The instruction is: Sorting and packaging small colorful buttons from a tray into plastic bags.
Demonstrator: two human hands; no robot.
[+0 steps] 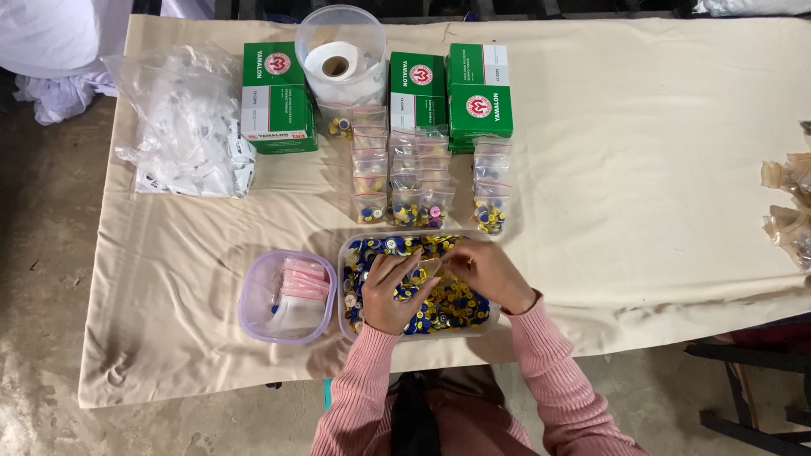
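Just below the middle of the frame, both hands are working over a clear tray of blue and yellow buttons (439, 314). The left hand (390, 291) is resting on the pile with its fingers curled, touching the buttons. The right hand (490, 272) is hovering over the tray's upper right part, its fingertips drawn together and meeting the left hand's around a small clear bag (428, 267); how tightly it is pinching, I cannot tell. Just left of the tray, a lilac-rimmed tub (253, 325) is holding pink-topped bags. Above the tray, rows of small filled bags (405, 181) are lying on the cream cloth (634, 169), below the green boxes (279, 97) and a tub with a paper roll (341, 59).
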